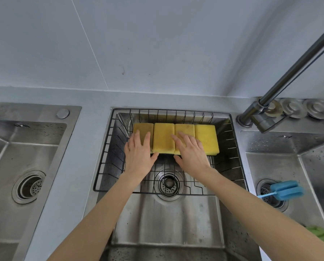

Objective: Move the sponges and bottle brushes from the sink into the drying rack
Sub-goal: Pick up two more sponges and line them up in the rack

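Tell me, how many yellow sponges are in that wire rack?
4, side by side along the back of the drying rack: far-left sponge under the left hand, second sponge, third sponge under the right hand, far-right sponge. None seems hidden.

Left flat open hand [138, 153] covers most of leftmost yellow rectangular sponge [140, 129]; right flat open hand [192, 154] hides third sponge's near half. Green soft object [322, 235] cut off at right edge, unidentifiable.

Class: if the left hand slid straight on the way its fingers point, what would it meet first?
The left hand already lies on the leftmost sponge; beyond it, probably the drying rack back wall.
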`<action>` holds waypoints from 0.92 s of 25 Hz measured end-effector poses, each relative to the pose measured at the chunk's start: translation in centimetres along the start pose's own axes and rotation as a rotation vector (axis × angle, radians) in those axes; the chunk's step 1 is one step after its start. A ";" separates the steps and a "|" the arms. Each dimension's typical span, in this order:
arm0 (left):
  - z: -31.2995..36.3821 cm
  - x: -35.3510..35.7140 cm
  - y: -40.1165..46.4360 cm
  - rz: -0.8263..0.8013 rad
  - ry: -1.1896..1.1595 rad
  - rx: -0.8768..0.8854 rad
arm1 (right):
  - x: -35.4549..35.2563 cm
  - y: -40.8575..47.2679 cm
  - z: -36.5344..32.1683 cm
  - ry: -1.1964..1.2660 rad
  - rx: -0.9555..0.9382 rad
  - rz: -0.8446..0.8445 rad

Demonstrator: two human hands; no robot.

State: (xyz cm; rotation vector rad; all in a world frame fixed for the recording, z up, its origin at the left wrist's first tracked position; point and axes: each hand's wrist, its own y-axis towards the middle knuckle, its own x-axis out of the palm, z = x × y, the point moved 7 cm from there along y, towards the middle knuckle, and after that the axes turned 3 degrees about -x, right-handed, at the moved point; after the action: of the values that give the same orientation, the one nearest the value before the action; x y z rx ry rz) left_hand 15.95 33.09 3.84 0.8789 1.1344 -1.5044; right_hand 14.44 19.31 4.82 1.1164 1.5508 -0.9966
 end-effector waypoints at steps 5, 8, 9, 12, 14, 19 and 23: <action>2.4 -1.7 -2.1 -0.021 -0.003 0.075 | -2.8 -2.5 0.8 0.019 0.016 0.035; 4.1 -2.3 -3.6 -0.037 0.014 0.123 | -4.1 -4.6 1.6 0.033 0.043 0.068; 4.8 -2.6 -4.2 -0.042 0.022 0.140 | -4.7 -5.5 2.0 0.038 0.057 0.084; 7.0 -3.4 -5.9 -0.042 0.049 0.188 | -6.0 -8.1 3.0 0.044 0.081 0.116; 8.4 -3.8 -7.0 -0.027 0.076 0.220 | -7.0 -9.8 3.7 0.035 0.092 0.155; 12.1 -3.6 -9.7 -0.023 0.113 0.299 | -8.8 -13.7 6.1 -0.028 0.122 0.232; 15.3 -2.1 -11.7 -0.067 0.119 0.349 | -8.8 -16.7 8.7 -0.032 0.173 0.191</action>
State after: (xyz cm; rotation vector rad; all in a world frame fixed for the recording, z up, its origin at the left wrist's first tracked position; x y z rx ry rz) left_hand 5.37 19.59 12.82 1.1902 1.0084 -1.7568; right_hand 1.51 5.17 12.90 1.3357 1.3240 -1.0265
